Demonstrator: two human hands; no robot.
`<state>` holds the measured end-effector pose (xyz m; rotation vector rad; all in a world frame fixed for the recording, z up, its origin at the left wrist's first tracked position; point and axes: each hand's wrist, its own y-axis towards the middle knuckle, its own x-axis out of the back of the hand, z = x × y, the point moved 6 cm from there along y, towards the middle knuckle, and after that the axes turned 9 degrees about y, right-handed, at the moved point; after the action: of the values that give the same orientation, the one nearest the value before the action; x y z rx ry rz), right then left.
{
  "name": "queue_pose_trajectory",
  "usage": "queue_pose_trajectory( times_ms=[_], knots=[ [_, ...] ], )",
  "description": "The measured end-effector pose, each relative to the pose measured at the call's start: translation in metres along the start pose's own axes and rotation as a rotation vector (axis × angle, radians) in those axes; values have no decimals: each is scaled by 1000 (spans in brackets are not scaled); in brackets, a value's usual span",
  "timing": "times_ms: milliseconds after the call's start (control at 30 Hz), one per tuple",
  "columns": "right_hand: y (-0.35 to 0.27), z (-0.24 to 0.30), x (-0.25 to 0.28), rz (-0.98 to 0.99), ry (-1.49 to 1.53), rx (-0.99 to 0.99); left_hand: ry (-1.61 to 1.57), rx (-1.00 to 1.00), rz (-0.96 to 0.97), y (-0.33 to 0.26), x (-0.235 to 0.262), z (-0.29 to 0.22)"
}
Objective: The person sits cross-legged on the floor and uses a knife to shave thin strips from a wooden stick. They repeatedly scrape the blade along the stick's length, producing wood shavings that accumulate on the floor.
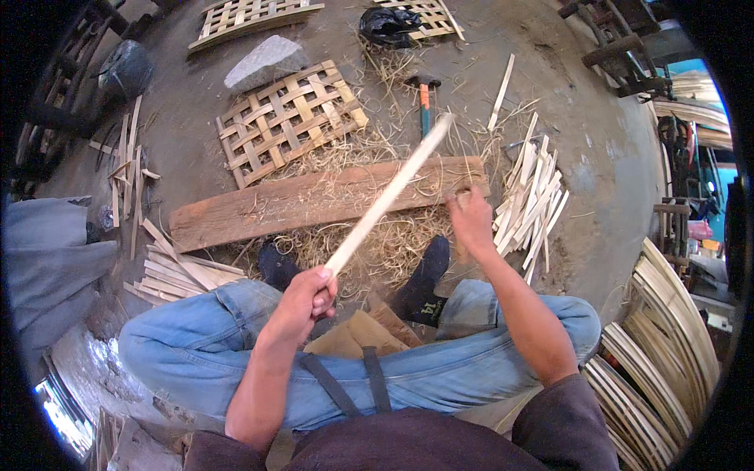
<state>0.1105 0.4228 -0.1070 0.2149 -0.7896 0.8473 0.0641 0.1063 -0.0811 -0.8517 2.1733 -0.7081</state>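
Observation:
My left hand (306,298) is closed round the lower end of a pale bamboo strip (385,200). The strip slants up and to the right, passing above a thick wooden plank (267,206) on the floor. Its far end looks smeared by motion. Over the plank's right end is my right hand (471,220), its fingers curled in. Whatever those fingers hold, if anything, is hidden. Thin curly shavings (377,243) lie on both sides of the plank and between my feet.
Beyond the plank lie a woven bamboo panel (290,118), a grey stone (267,63) and a hammer (425,106). Strips are piled at right (530,196) and left (177,271). Curved bundles (667,330) stand at far right. A black plastic bag (389,27) sits farther off.

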Motion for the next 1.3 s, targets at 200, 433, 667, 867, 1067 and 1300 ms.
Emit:
queue_pose_trajectory(
  times_ms=[200, 433, 667, 867, 1067, 1300],
  knots=[
    [-6, 24, -4, -45, 1154, -402, 610, -89, 267, -1, -19, 5],
    [-14, 13, -1, -110, 1191, -470, 687, -63, 238, -1, -11, 3],
    [-5, 8, 14, -104, 1159, -411, 803, -88, 306, 1, -12, 10],
    [-60, 50, -27, 135, 963, -451, 505, -276, 301, -3, -42, -6],
    [-83, 83, -40, 483, 710, -202, 324, -57, 224, 1, -42, 18],
    [-80, 76, -42, 449, 452, -112, 41, 13, 94, -7, -62, 14]
  ],
)
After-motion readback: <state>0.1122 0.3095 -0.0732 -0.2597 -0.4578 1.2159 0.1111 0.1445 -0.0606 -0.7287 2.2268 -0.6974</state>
